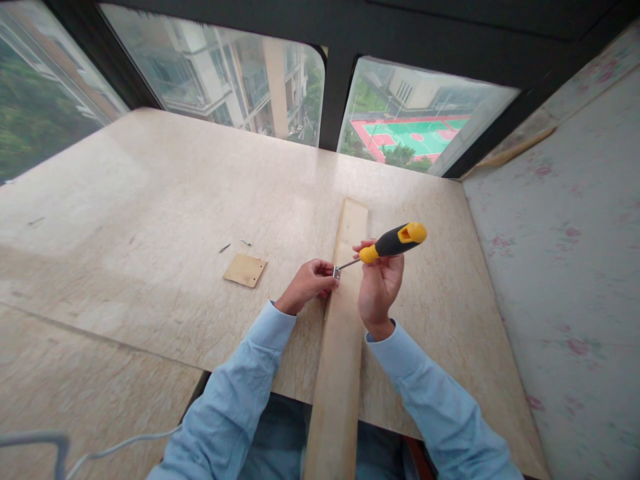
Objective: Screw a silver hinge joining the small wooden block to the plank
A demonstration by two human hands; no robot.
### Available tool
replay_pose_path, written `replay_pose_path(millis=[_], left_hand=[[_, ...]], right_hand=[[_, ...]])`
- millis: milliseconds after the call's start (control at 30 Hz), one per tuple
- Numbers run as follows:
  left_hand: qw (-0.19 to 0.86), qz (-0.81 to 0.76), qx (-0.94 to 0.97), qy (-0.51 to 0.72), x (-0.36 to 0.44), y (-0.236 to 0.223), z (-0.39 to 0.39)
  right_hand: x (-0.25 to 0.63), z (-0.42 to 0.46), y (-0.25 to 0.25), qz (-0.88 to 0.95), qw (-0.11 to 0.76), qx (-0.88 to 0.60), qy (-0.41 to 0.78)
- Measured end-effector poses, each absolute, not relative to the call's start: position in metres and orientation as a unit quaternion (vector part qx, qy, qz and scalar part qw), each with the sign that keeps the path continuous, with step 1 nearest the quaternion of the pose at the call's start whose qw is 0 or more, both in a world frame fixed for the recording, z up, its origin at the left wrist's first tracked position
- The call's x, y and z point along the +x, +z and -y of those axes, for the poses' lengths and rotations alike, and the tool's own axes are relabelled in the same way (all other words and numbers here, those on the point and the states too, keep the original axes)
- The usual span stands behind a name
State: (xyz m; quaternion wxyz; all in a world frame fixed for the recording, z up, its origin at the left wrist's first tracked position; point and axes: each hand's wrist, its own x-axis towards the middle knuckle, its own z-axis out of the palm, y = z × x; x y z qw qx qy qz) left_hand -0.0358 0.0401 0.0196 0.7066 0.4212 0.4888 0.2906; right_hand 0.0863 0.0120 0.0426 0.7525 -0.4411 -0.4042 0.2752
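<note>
A long wooden board (340, 347) runs away from me across the tabletop, its near end jutting over the front edge. My left hand (315, 280) is at the board's left edge, its fingers pinching a small metal hinge (337, 272) against the wood. My right hand (379, 283) is closed around the front of a yellow and black screwdriver (393, 241). The shaft slants down to the left, and its tip meets the hinge. Whether a screw sits under the tip is too small to tell.
Left of the board lies a small square wooden piece (245, 270) with two holes. Two screws, one dark (225, 248) and one lighter (245, 243), lie behind it. A white cable (125, 441) crosses the lower left. Windows stand behind the tabletop (175, 193); a papered wall (565, 287) borders its right.
</note>
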Motion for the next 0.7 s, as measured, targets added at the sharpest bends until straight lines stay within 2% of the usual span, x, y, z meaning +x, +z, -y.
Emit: replay_pose_path(millis=[400,567,700], left_hand=[[0.701,-0.489,0.434,0.286,-0.037,0.020,-0.039],[0.701,-0.489,0.433,0.285,-0.035,0.021,-0.039],[0.698,-0.499,0.434,0.275,-0.035,0.024,-0.039]], right_hand=[[0.097,-0.009,0.047,0.426,0.715,-0.514,0.205],[0.100,-0.008,0.055,0.450,0.714,-0.479,0.241],[0.100,-0.012,0.062,0.448,0.745,-0.434,0.236]])
